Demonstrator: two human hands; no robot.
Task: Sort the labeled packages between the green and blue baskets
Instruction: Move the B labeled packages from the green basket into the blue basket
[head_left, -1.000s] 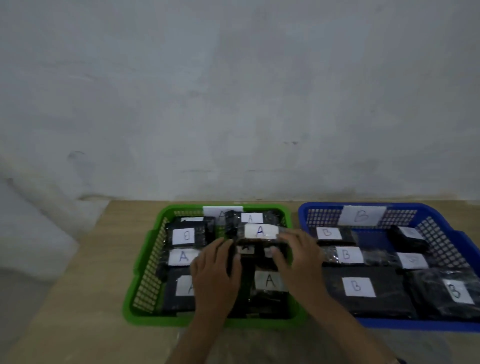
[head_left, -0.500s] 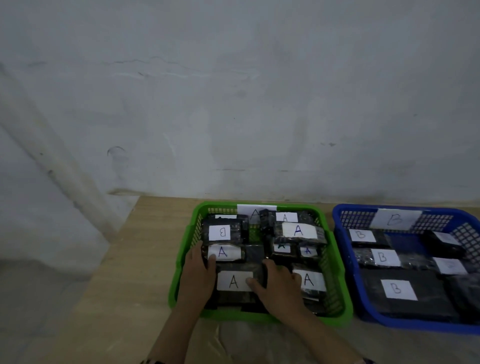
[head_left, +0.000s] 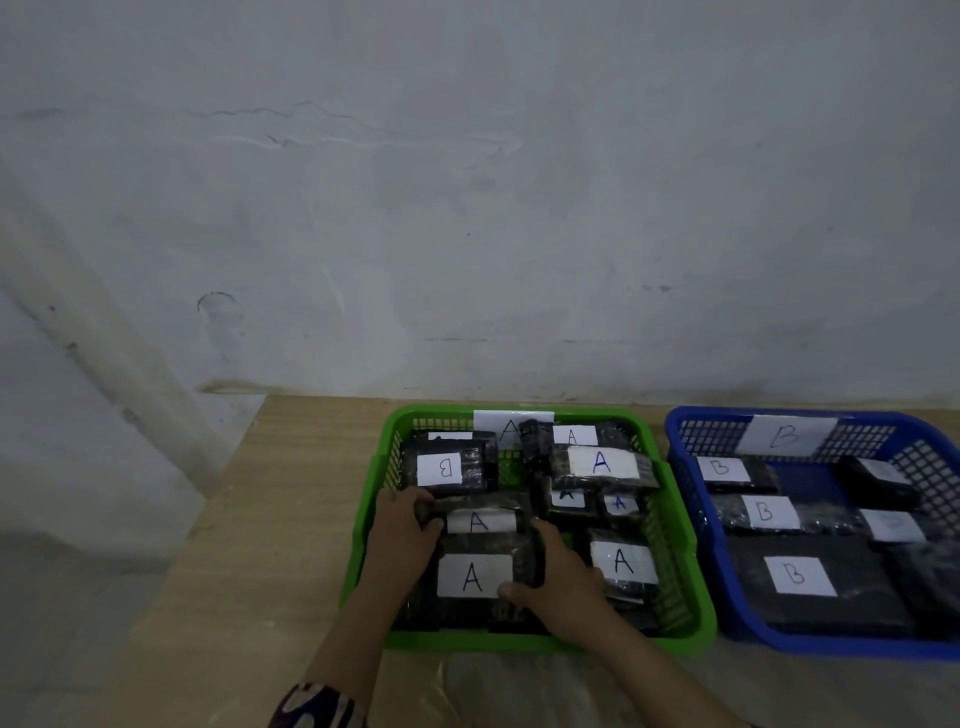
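The green basket, tagged A on its back wall, holds several black wrapped packages with white labels, most reading A and one at the back left reading B. My left hand grips the left end of a small A package. My right hand rests on the right edge of the large front A package, fingers curled round it. The blue basket, tagged B, stands to the right with several B packages.
Both baskets sit on a wooden table against a grey wall. The table's left edge is near the green basket. Clear plastic sheeting lies at the front edge under my arms.
Both hands moved from the middle of the green basket to its front left. The left hand rose from the large front package onto the small A package behind it. The view shifted left.
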